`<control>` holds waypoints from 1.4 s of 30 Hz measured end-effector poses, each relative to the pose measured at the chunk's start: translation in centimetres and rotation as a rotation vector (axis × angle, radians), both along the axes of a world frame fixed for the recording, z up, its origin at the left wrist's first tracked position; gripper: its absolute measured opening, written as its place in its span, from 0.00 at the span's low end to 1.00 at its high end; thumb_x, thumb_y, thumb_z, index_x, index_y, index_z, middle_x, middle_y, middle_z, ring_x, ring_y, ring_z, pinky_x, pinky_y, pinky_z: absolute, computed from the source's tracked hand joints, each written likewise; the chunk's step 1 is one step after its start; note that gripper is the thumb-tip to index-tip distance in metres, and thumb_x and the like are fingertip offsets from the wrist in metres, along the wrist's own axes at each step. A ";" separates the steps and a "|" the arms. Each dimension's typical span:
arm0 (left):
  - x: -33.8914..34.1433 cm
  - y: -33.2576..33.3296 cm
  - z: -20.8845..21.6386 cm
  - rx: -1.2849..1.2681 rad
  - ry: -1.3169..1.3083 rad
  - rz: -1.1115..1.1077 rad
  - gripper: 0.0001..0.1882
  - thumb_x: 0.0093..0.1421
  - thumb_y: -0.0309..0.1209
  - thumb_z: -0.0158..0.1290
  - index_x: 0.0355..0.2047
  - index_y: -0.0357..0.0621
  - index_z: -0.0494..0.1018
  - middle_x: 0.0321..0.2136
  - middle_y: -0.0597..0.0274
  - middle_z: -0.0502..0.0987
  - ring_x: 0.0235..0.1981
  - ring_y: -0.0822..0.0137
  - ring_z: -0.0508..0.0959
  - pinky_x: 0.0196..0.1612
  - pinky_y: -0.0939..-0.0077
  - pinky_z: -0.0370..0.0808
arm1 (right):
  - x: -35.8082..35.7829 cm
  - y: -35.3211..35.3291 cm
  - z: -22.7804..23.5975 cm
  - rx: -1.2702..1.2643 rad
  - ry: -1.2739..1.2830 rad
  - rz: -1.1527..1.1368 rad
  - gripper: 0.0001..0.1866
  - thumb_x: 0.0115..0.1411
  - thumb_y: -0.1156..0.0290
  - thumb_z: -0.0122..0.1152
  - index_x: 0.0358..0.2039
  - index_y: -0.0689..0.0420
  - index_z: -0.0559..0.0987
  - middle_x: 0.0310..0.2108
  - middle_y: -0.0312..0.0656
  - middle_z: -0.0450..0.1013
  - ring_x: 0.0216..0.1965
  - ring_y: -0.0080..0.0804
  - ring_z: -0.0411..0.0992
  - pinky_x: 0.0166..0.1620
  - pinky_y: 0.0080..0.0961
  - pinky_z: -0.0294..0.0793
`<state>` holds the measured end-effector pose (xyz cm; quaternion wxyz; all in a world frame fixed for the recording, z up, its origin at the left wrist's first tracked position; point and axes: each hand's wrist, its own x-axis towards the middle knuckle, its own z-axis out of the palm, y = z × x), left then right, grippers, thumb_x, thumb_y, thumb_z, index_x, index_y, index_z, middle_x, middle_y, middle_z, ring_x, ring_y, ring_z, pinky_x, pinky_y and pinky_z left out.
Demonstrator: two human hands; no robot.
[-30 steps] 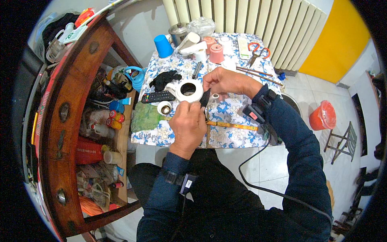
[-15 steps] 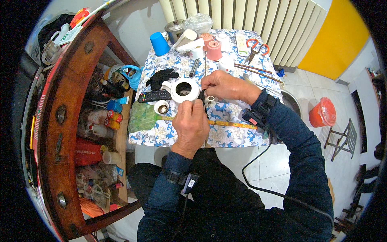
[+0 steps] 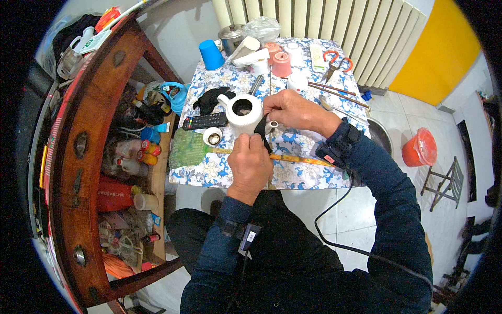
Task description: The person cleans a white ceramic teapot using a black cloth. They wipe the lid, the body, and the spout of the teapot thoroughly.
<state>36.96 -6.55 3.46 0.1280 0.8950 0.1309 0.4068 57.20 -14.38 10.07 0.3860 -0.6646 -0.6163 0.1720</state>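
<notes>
A white teapot (image 3: 236, 120) without a lid stands on the patterned table, its handle to the left and its spout to the right. Its dark opening faces up. Between my hands, against the teapot's right side by the spout, is a piece of black cloth (image 3: 262, 127). My left hand (image 3: 250, 163) pinches its lower end. The fingers of my right hand (image 3: 297, 111) are closed on its upper end, partly hiding it. Left of the teapot lie another black cloth (image 3: 213, 99), a black remote control (image 3: 205, 121) and a small round white lid or cup (image 3: 212, 137).
A green flyswatter (image 3: 189, 148) with a yellow handle crosses the table's near side. Farther back are a blue cup (image 3: 212, 55), pink cups (image 3: 281, 65), chopsticks (image 3: 334, 90) and red-handled scissors (image 3: 332, 68). A wooden cabinet (image 3: 73, 172) stands left; a red bucket (image 3: 419, 148) is right.
The view has shifted slightly, so the tabletop things sit a little farther right. My hands keep hold of the black cloth beside the teapot, with more of it showing near the spout.
</notes>
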 end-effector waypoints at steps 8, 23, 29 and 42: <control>0.3 0.6 2.0 0.060 -0.022 -0.049 0.13 0.55 0.17 0.60 0.42 0.37 0.75 0.34 0.50 0.70 0.36 0.47 0.77 0.35 0.53 0.76 | -0.7 0.0 -2.6 -0.104 -0.177 -0.057 0.06 0.59 0.75 0.65 0.32 0.66 0.83 0.30 0.63 0.79 0.34 0.61 0.80 0.40 0.48 0.78; -0.2 1.2 1.0 0.051 0.004 -0.035 0.10 0.57 0.17 0.59 0.38 0.39 0.73 0.33 0.49 0.71 0.36 0.43 0.78 0.35 0.49 0.76 | -1.0 0.0 -2.3 -0.114 -0.173 -0.109 0.08 0.59 0.75 0.66 0.38 0.63 0.86 0.32 0.61 0.81 0.34 0.60 0.82 0.40 0.48 0.81; 0.2 1.6 0.7 0.052 0.050 -0.026 0.09 0.57 0.19 0.59 0.36 0.40 0.71 0.33 0.50 0.72 0.36 0.44 0.78 0.35 0.48 0.76 | -1.4 0.0 -2.1 -0.141 -0.310 -0.171 0.06 0.58 0.76 0.66 0.36 0.62 0.85 0.31 0.60 0.82 0.35 0.60 0.83 0.41 0.50 0.81; 0.2 1.8 1.5 0.048 0.008 -0.018 0.08 0.57 0.19 0.59 0.35 0.41 0.73 0.32 0.49 0.73 0.35 0.42 0.79 0.35 0.47 0.77 | -1.9 0.3 -2.7 -0.174 -0.380 -0.194 0.06 0.59 0.74 0.65 0.36 0.58 0.86 0.32 0.57 0.82 0.37 0.62 0.83 0.42 0.53 0.82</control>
